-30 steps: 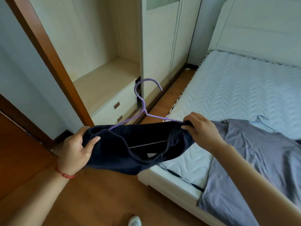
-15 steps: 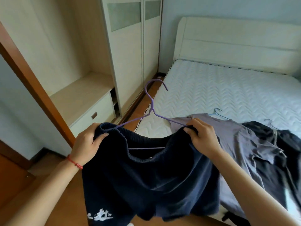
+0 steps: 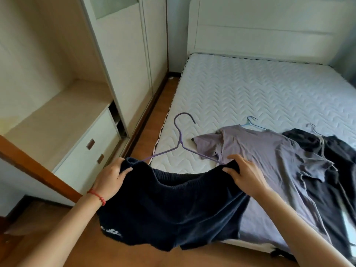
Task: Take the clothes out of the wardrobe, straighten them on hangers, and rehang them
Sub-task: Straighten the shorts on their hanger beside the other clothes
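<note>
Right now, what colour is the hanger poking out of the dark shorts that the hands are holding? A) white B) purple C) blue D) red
B: the purple hanger has its hook and sloping arms sticking up out of the waistband of the navy shorts, which the left hand and the right hand grip at either end.

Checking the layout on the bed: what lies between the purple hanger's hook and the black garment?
In the head view, the grey T-shirt on its blue hanger lies between the purple hanger and the black garment.
</note>
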{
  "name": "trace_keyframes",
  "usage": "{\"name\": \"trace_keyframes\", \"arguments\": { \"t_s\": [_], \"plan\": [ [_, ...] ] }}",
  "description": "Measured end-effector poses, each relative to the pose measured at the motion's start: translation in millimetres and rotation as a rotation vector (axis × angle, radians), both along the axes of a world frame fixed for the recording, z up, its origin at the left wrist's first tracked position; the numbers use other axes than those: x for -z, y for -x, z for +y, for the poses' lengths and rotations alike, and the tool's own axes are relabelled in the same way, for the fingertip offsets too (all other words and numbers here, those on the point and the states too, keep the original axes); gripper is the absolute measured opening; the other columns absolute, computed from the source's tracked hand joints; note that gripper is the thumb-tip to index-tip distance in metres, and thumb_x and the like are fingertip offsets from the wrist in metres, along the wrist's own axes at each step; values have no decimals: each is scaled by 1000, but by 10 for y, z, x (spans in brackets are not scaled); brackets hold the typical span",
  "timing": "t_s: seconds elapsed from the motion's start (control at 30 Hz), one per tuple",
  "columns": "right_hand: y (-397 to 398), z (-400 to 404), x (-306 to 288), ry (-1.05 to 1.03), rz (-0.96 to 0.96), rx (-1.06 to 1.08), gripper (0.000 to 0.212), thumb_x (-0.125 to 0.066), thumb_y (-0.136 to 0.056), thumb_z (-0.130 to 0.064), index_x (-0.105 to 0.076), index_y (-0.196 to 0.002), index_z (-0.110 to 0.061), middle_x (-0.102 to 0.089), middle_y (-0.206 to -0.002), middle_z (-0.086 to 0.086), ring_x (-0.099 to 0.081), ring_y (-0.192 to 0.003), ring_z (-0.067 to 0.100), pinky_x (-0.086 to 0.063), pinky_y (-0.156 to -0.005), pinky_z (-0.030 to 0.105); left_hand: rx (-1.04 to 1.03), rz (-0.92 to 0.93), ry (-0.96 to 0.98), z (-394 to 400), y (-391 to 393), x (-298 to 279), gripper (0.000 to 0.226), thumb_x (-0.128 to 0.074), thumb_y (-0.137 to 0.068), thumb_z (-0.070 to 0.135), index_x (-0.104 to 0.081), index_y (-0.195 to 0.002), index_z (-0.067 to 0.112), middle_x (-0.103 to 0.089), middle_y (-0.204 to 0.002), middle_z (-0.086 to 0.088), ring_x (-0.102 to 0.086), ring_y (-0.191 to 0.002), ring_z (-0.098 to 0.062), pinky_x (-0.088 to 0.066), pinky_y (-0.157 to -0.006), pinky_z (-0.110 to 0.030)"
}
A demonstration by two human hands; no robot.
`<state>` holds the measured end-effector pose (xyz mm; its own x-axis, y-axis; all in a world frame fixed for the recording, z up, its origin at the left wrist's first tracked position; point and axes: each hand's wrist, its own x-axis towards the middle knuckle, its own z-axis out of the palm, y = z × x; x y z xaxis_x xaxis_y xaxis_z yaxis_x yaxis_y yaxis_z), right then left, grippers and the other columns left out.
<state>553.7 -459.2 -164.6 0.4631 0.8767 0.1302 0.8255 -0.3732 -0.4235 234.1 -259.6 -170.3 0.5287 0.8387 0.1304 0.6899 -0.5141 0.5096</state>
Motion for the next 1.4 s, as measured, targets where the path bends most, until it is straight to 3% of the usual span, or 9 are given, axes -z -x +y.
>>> {"name": "trace_keyframes", "arguments": {
  "t_s": [0.1,0.27,0.4,0.57,0.77,0.97,1.2,1.3,1.4],
  "plan": [
    [-104,185,135,35,133,161,45,-61,-86,-37,-49,-124,-17,-64,-111,6,-58,-103,28,-38,-73,29,24,10,76,317,-240,141,22,-53,-90,20,-56,-102,2,-66,-87,-18,-62,-77,-35,-51,-66,-40],
    [-474,540,365,57,226,302,28,-66,-81,-38,-63,-95,-14,-66,-96,4,-58,-92,24,-35,-68,27,72,58,167,779,-738,360,26,-59,-87,22,-58,-104,3,-68,-91,-16,-64,-84,-32,-50,-71,-35],
    [-905,918,627,64,273,324,25,-66,-80,-39,-63,-90,-16,-64,-90,0,-59,-88,22,-37,-68,27,46,104,183,1142,-1238,527,29,-62,-85,22,-60,-105,0,-68,-94,-18,-64,-86,-33,-44,-69,-27],
    [-1457,1423,1019,65,344,315,23,-64,-83,-36,-60,-86,-13,-56,-83,-5,-52,-78,16,-35,-67,26,-31,147,217,1653,-1886,819,32,-63,-84,24,-60,-104,-1,-68,-95,-20,-63,-89,-36,-48,-73,-35],
    [-2047,2029,1491,57,371,314,25,-64,-84,-31,-60,-92,-8,-62,-93,7,-57,-87,25,-34,-69,26,-63,169,225,2289,-2510,1265,28,-64,-83,27,-61,-99,4,-68,-92,-19,-62,-84,-33,-50,-70,-36],
    [-2607,2545,2009,35,307,365,28,-65,-83,-31,-59,-94,-6,-64,-101,13,-58,-95,31,-39,-71,31,-50,125,174,2849,-3144,1856,28,-64,-83,26,-62,-96,2,-67,-93,-22,-61,-88,-37,-40,-69,-30],
    [-3063,2970,2919,148,229,401,34,-60,-85,-35,-56,-97,-3,-62,-106,19,-55,-100,37,-43,-79,40,-38,210,137,3385,-3686,2899,39,-61,-84,36,-58,-96,-1,-64,-99,-26,-58,-95,-41,-45,-78,-40],
    [-3065,3076,3276,213,150,480,38,-54,-88,-36,-53,-107,-3,-56,-116,20,-50,-109,36,-38,-89,42,-41,325,44,3472,-3804,3258,46,-58,-84,41,-53,-110,4,-59,-113,-23,-52,-107,-40,-41,-88,-48],
    [-2848,3056,3528,201,68,545,41,-46,-92,-38,-49,-121,-9,-49,-127,15,-40,-121,32,-25,-102,41,-21,274,-3,3352,-3840,3413,57,-59,-84,39,-42,-129,6,-46,-133,-19,-40,-122,-38,-33,-97,-48]
  ]
}}
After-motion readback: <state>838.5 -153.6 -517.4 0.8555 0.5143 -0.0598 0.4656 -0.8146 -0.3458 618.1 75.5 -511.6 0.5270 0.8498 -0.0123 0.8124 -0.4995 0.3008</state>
